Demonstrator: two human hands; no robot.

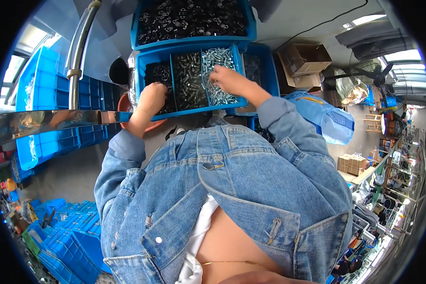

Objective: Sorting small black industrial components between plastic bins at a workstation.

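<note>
A blue divided bin point(175, 115) stands in front of me with small parts sorted into compartments. My left hand point(152, 98) reaches over the left compartment, its fingers curled down at small black parts point(158, 72). Whatever its fingertips hold is hidden. Over the right compartment is my right hand point(231, 81), fingers bent and drawn together at the silver screws point(217, 57). I cannot make out what is between them. Dark brassy metal pieces point(189, 78) fill the middle compartment, between the two hands.
Behind it, another blue bin point(194, 41) holds many black clip-like parts. Cardboard boxes point(307, 59) and a blue plastic bag point(333, 120) are to the right. A metal rail point(47, 118) and blue crates point(42, 90) stand at left; more stacked crates point(71, 227) lie lower left.
</note>
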